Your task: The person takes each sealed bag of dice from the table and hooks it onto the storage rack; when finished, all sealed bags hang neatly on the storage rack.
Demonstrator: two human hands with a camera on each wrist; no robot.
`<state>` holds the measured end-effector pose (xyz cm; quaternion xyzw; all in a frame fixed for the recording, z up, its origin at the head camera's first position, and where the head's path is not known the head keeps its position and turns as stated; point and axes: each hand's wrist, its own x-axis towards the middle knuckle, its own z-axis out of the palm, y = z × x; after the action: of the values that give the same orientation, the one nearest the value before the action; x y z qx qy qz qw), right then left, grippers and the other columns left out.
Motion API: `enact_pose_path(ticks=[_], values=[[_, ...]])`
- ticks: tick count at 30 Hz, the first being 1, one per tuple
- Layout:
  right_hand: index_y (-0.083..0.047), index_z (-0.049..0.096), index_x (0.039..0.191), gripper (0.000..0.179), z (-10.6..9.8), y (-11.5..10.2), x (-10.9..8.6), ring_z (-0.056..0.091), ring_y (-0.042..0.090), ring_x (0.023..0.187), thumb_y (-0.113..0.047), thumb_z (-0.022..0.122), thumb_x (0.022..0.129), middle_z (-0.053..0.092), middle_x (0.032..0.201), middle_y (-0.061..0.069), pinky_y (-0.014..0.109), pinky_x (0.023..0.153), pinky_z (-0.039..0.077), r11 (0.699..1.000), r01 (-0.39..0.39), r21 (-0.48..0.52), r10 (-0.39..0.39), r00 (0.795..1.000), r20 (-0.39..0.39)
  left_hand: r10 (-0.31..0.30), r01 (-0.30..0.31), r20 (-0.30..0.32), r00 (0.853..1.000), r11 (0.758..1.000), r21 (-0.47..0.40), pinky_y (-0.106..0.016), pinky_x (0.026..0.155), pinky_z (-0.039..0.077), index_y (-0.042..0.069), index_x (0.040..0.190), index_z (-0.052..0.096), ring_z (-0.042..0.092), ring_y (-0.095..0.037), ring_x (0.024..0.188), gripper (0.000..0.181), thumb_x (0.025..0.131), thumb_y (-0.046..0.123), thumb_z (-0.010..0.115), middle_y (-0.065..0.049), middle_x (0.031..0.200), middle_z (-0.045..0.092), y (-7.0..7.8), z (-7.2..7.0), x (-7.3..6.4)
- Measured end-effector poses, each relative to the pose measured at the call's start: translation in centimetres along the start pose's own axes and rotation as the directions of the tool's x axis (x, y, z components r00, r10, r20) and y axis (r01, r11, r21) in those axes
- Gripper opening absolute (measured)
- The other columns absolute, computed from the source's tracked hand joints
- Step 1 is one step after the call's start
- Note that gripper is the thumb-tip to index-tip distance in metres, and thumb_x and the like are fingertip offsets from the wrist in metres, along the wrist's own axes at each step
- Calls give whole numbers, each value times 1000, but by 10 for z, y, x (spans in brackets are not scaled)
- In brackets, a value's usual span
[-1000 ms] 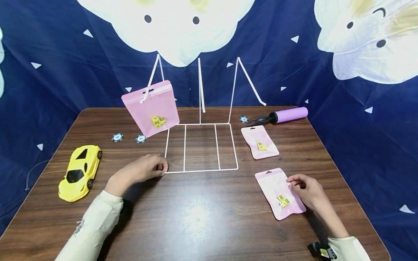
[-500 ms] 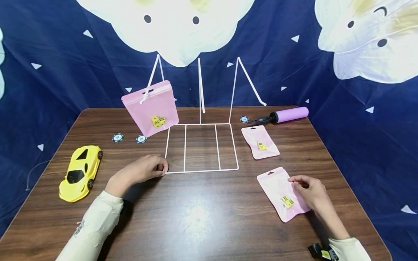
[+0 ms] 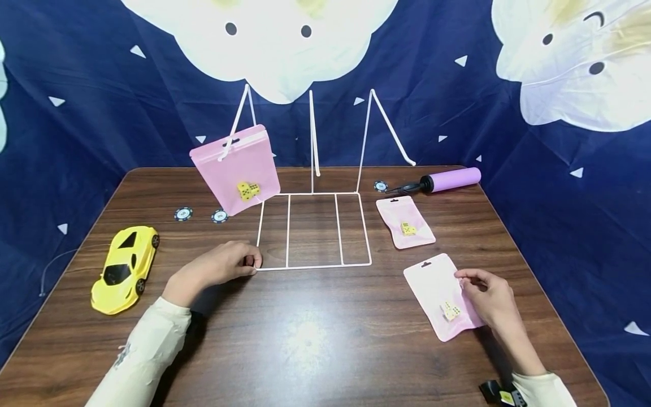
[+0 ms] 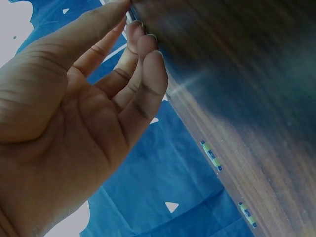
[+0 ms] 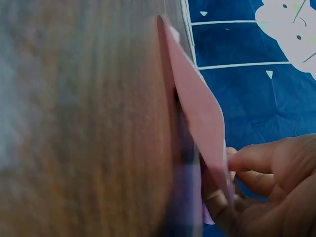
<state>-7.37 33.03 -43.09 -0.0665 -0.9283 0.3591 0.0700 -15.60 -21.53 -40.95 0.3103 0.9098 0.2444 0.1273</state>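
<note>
My right hand (image 3: pixel 487 295) pinches the right edge of a pink zip pouch (image 3: pixel 427 285) with yellow dice in its lower part. In the right wrist view this pouch (image 5: pixel 200 106) tilts up from the table, thumb and fingers on either side of its edge. At the front left corner of a white wire rack (image 3: pixel 315 266), my left hand (image 3: pixel 229 263) pinches the wire. The left wrist view shows the thumb and forefinger of that hand (image 4: pixel 84 94) meeting at the frame's top edge, the other fingers curved. Another pink pouch (image 3: pixel 235 169) with dice hangs from the rack's left arm.
A third pink pouch (image 3: pixel 402 212) with dice lies right of the rack, below a purple hand pump (image 3: pixel 450 180). Poker chips (image 3: pixel 183 213) lie to the left and one chip (image 3: pixel 380 186) near the pump. A yellow toy car (image 3: pixel 125 270) stands at the table's left.
My right hand has drawn the pouch slightly right, and its top end has risen; its surface now looks paler with glare. The left hand and the rack have stayed in place.
</note>
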Motion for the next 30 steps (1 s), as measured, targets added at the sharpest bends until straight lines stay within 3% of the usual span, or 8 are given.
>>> enact_pose_path(ticks=[4,7,13,15,26,30], values=[[5,78,110,14,0,-5,1,57,-7,73,3,70,99,78,100,25,14,60,44,997,52,53,-47,994,-95,-6,6,-1,1000,1000,11,-30,68,44,19,85,65,50,-6,73,26,94,-2,78,10,78,55,1,-1,0],[4,78,110,14,1,-11,2,56,-7,71,4,70,99,78,98,21,13,58,44,993,82,82,-68,985,-156,4,-4,-1,1000,1000,20,-30,67,45,18,85,65,50,-6,74,26,94,-2,78,10,79,56,1,0,0],[6,77,110,15,5,-22,6,58,-9,68,10,70,98,70,89,-18,9,59,44,965,139,220,-73,956,-283,23,-23,-1,1000,999,32,-30,68,45,19,85,65,51,-5,74,26,95,-2,78,10,80,58,0,1,0],[8,75,111,14,7,-26,9,58,-9,67,11,69,98,67,86,-24,9,59,43,946,158,284,-65,948,-312,27,-27,-3,1000,999,36,-30,68,45,19,85,65,51,-5,74,26,95,-2,78,10,79,57,0,1,0],[12,72,114,15,20,-47,22,51,-5,63,12,66,100,69,88,-20,11,56,39,870,235,433,-57,921,-386,32,-31,-13,999,999,37,-30,69,45,18,86,66,52,-6,76,25,95,-1,78,10,81,58,-1,3,-1],[15,70,114,15,21,-56,26,52,-3,62,12,65,99,71,88,-14,11,54,38,812,248,528,-12,912,-411,35,-34,-15,999,999,33,-30,68,46,18,86,66,51,-5,76,25,95,-2,78,10,80,58,-1,3,-1]])
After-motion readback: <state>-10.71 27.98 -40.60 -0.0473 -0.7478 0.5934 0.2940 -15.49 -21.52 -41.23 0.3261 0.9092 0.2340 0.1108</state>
